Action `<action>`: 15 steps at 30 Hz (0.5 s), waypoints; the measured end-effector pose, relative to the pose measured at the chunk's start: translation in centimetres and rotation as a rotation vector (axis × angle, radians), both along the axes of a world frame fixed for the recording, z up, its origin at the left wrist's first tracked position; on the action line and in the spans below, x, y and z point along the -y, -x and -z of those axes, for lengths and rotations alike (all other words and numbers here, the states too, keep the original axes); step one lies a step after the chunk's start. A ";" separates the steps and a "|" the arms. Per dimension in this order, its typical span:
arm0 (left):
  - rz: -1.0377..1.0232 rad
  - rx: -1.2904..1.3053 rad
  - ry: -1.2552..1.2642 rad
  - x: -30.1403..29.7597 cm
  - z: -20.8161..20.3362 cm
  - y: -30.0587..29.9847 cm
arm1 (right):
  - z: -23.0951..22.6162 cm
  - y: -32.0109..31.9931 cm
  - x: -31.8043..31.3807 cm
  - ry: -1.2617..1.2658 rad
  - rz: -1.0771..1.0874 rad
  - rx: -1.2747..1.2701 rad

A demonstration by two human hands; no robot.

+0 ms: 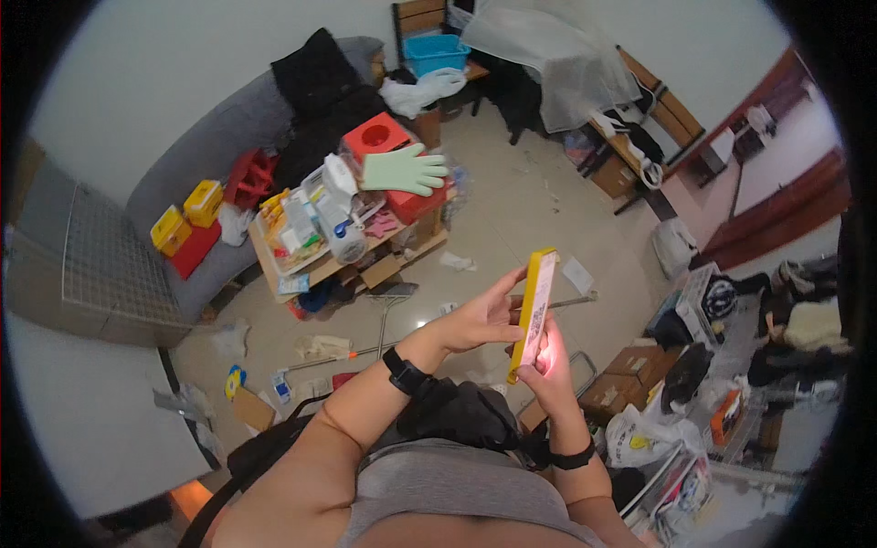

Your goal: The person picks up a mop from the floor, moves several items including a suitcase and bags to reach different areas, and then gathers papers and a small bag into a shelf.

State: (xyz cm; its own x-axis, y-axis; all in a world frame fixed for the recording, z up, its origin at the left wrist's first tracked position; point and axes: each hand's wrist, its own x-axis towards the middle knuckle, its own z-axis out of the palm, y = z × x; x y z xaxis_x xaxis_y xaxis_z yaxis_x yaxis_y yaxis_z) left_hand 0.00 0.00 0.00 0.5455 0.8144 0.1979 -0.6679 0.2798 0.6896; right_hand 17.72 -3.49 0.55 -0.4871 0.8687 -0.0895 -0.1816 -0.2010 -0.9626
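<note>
A slim yellow box [535, 315] with a pale pinkish face and a square code on it is held upright in front of me, between both hands. My left hand [484, 315] grips its left side, thumb against the lower part and fingers reaching behind the upper part. Around its lower end is my right hand [548, 365], with the thumb along the bottom edge and the fingers partly hidden behind the box. A bright pinkish light falls on the right palm. Each wrist carries a black strap.
Ahead to the left, a cluttered low table [320, 269] bears a pale green glove [405, 171] and red boxes, beside a grey sofa [174, 169]. A mop-like pole [320, 363] lies on the floor. Cardboard boxes [630, 370] and a white plastic bag [639, 443] crowd the right.
</note>
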 end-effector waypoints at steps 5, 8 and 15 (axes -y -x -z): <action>-0.007 -0.090 -0.145 0.2 0.6 3.0 | 0.8 4.4 -0.6 -0.044 0.093 0.091; -0.159 -0.527 -0.335 0.5 1.0 5.7 | 2.3 2.1 -1.5 -0.151 -0.079 0.311; -0.452 -1.048 -0.110 4.9 3.5 14.4 | 11.8 -19.5 0.2 0.364 -0.882 0.806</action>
State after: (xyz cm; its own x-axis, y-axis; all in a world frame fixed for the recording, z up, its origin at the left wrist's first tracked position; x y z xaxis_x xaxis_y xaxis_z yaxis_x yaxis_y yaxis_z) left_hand -14.37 -4.95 -3.50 0.1460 0.9844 -0.0984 0.2253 0.0638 0.9722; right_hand 37.19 -3.67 -11.29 -0.5854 0.1367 -0.7992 0.7653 -0.2322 -0.6003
